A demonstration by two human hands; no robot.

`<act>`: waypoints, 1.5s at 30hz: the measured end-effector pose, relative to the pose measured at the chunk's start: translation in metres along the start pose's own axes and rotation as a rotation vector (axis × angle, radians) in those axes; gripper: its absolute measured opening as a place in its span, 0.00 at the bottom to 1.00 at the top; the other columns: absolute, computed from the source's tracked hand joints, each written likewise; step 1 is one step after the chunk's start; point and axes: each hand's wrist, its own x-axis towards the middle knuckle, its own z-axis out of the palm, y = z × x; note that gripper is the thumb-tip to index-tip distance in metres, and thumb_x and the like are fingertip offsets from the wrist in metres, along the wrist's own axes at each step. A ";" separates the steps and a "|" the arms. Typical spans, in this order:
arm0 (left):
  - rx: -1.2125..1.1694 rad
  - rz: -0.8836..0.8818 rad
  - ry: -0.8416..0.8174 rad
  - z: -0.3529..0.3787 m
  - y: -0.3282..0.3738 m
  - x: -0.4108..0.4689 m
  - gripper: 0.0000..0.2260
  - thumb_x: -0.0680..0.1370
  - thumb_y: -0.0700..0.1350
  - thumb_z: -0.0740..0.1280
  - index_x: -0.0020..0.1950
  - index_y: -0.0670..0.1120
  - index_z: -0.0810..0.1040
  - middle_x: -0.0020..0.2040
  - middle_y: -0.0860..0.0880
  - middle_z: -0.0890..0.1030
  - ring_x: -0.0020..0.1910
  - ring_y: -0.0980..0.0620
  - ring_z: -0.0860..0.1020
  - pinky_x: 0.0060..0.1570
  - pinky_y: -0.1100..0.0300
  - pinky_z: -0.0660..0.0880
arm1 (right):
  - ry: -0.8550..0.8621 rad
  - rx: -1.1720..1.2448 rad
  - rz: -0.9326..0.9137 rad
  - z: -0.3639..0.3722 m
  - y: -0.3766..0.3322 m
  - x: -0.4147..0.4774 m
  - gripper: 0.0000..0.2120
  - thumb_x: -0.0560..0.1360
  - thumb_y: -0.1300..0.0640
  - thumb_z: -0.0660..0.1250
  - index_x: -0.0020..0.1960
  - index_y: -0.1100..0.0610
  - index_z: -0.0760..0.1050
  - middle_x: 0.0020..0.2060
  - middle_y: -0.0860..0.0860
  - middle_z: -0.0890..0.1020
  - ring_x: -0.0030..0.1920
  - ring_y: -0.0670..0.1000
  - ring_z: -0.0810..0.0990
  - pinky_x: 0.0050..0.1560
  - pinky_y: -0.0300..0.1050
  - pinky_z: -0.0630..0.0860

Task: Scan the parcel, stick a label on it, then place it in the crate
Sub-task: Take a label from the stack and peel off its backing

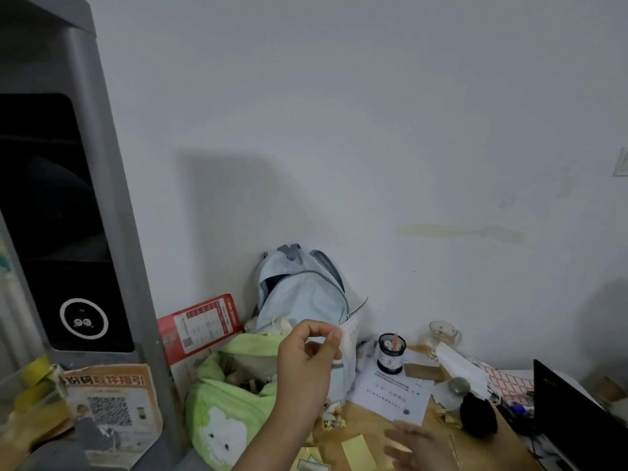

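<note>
My left hand point(307, 355) is raised in the middle of the view. Its thumb and forefinger pinch the edge of a thin white flat item point(351, 329) with a printed strip along its top; I cannot tell whether it is a parcel or a label. My right hand point(419, 443) is blurred, low over the wooden desk point(380, 423), with fingers spread and nothing in it. A tall grey scanner kiosk point(102, 232) stands at the left, with a white ring around its lenses point(84, 319). Sheets of red-bordered labels point(506, 382) lie at the right. No crate is in view.
A light blue backpack point(299, 294) leans on the wall behind a green plush bag point(231, 399). On the desk are a black jar point(390, 355), a glass cup point(443, 333), a printed sheet point(394, 392), a black pouch point(477, 416), yellow paper strips point(356, 450) and a laptop point(577, 416).
</note>
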 end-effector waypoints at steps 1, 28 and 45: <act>0.001 -0.001 0.009 0.000 -0.001 0.000 0.04 0.75 0.38 0.68 0.39 0.43 0.79 0.31 0.52 0.81 0.30 0.57 0.79 0.31 0.69 0.75 | -0.038 -0.002 0.032 -0.010 -0.069 -0.136 0.09 0.71 0.68 0.72 0.50 0.61 0.78 0.47 0.60 0.82 0.40 0.60 0.82 0.37 0.50 0.75; -0.118 0.092 -0.352 0.025 0.022 -0.052 0.20 0.72 0.66 0.54 0.44 0.56 0.78 0.41 0.56 0.81 0.44 0.66 0.79 0.47 0.71 0.75 | 0.084 -0.458 -1.266 0.045 -0.186 -0.352 0.11 0.67 0.47 0.66 0.49 0.43 0.74 0.44 0.41 0.79 0.47 0.37 0.78 0.45 0.25 0.71; -0.130 0.108 0.007 -0.006 0.032 -0.031 0.12 0.72 0.32 0.70 0.50 0.47 0.77 0.36 0.50 0.76 0.31 0.62 0.75 0.36 0.70 0.76 | -0.092 -0.137 -0.947 0.036 -0.201 -0.361 0.20 0.75 0.74 0.63 0.40 0.48 0.77 0.35 0.42 0.84 0.37 0.40 0.81 0.35 0.32 0.78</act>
